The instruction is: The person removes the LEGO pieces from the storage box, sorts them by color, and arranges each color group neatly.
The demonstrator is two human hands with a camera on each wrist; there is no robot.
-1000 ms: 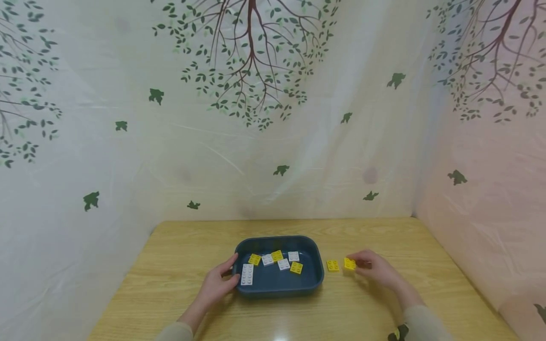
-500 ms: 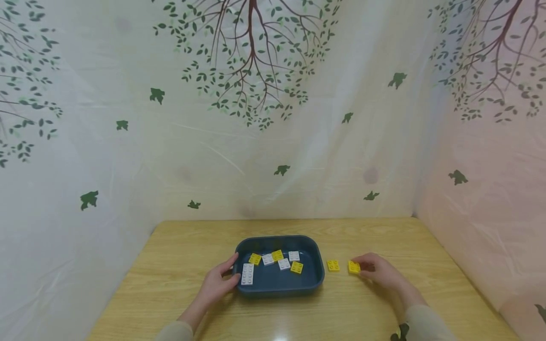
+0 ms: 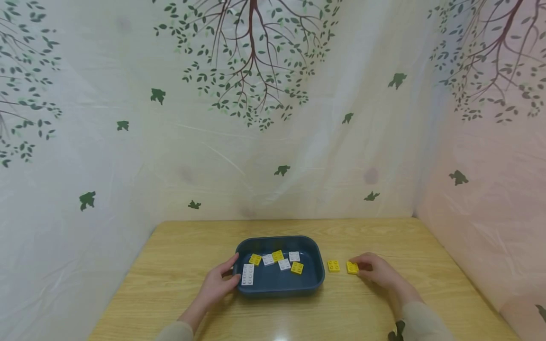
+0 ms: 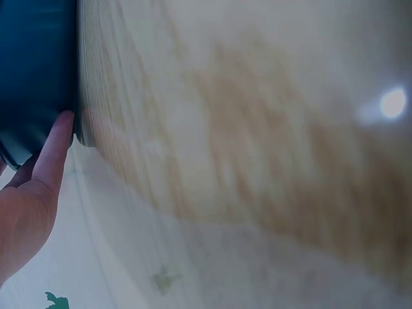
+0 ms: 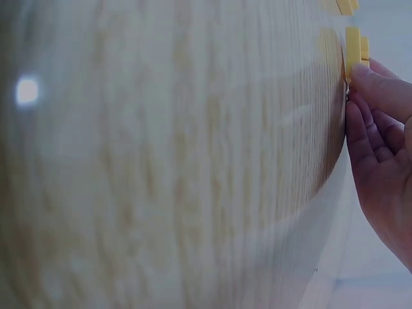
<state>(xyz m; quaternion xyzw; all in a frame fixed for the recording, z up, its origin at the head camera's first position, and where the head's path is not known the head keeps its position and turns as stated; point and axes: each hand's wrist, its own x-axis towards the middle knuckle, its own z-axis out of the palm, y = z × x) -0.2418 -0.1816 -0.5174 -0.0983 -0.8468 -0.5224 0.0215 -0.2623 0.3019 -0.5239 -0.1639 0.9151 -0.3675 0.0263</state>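
In the head view my left hand point(image 3: 216, 284) holds the left end of a dark blue tray point(image 3: 281, 293), thumb and fingers at its rim. The left wrist view shows the thumb lying along the tray's wall point(image 4: 38, 77); other fingers are mostly hidden. My right hand point(image 3: 378, 272) pinches a yellow toy brick point(image 3: 351, 268) at table level, right of the tray. The right wrist view shows that brick point(image 5: 353, 53) against the thumb, other fingers curled beneath. Another yellow brick point(image 3: 333, 265) lies between it and the tray.
Inside the tray lie a long white brick point(image 3: 248, 274), small white bricks point(image 3: 284, 264) and yellow bricks point(image 3: 297, 268), several in all. A wooden table point(image 3: 170, 265) carries everything. Pale curtains point(image 3: 213, 156) printed with branches and leaves stand behind and at both sides.
My right hand has lowered the yellow brick to the table, moving it slightly right and then a little back left. The left hand and tray have stayed in place.
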